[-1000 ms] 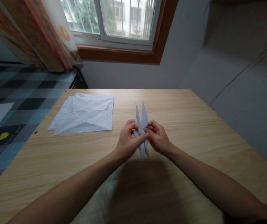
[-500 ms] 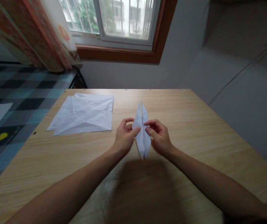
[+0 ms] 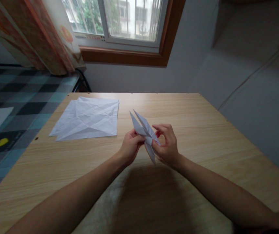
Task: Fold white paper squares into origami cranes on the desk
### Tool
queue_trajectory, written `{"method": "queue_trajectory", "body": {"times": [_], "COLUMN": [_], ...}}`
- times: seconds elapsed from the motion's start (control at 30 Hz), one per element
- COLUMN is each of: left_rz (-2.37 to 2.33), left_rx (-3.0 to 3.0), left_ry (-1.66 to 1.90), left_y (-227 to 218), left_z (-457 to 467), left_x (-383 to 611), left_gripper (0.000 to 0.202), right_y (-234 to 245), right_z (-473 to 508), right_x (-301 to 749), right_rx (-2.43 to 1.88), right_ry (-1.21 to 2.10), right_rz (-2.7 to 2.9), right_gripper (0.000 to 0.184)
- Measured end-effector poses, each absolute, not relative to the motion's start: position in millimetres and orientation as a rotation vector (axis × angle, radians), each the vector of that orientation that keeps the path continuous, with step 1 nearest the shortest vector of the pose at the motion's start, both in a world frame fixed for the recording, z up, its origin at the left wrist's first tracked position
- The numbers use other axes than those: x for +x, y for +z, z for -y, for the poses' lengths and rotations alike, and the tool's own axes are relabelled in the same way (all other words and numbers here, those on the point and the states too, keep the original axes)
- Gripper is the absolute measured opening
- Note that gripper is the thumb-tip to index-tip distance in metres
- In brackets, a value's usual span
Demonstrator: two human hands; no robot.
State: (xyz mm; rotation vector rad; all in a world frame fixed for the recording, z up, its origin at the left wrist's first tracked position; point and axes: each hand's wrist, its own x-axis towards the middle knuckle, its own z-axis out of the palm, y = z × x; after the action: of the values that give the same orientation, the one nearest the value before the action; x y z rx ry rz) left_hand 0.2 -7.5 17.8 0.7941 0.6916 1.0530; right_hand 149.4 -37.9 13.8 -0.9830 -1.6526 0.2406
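1. Left hand (image 3: pixel 129 148) and right hand (image 3: pixel 167 146) each pinch the folded paper (image 3: pixel 144 130) at its middle, over the table (image 3: pixel 202 130).
2. Gripping close to the crease should, I judge, keep my layers aligned.
3. Creased sheets (image 3: pixel 88 118) lie flat, well apart, leftward.

Creased paper sheets (image 3: pixel 88 118) on wooden table (image 3: pixel 202 136)

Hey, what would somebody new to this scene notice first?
First, the folded paper model, its two sharp points aimed up and left, pinched between the left hand and right hand over the middle of the wooden table. Then the creased white sheets lying flat on the table's far left part, below the window.
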Motion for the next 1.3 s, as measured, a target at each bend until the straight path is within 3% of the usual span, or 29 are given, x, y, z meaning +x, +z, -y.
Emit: {"method": "queue_trajectory", "body": {"times": [0.1, 0.37, 0.53, 0.83, 1.3], "left_rz": [-0.707, -0.68, -0.704, -0.738, -0.708], "left_rx": [0.789, 0.826, 0.88, 1.005, 1.124], "left_ry": [1.054, 1.006, 1.019, 1.08, 1.114], "left_y": [18.6, 17.6, 11.4, 8.2, 2.0], "left_z": [8.0, 7.2, 7.4, 7.1, 3.6], "left_x": [0.2, 1.2, 1.8, 1.4, -0.8], "left_gripper": [0.021, 0.018, 0.014, 0.008, 0.008], "right_y": [11.8, 0.9, 17.4, 25.1, 37.5], "right_z": [38.7, 35.3, 38.7, 41.9, 49.9], "right_x": [148.6, 147.0, 147.7, 143.6, 136.6], "right_rx": [-0.935, -1.004, -1.042, -1.011, -1.146], "right_ry": [0.158, 0.451, 0.25, 0.657, 0.384], "right_rz": [1.648, 1.44, 1.603, 1.544, 1.677], "right_gripper": [0.033, 0.005, 0.013, 0.014, 0.022]}}
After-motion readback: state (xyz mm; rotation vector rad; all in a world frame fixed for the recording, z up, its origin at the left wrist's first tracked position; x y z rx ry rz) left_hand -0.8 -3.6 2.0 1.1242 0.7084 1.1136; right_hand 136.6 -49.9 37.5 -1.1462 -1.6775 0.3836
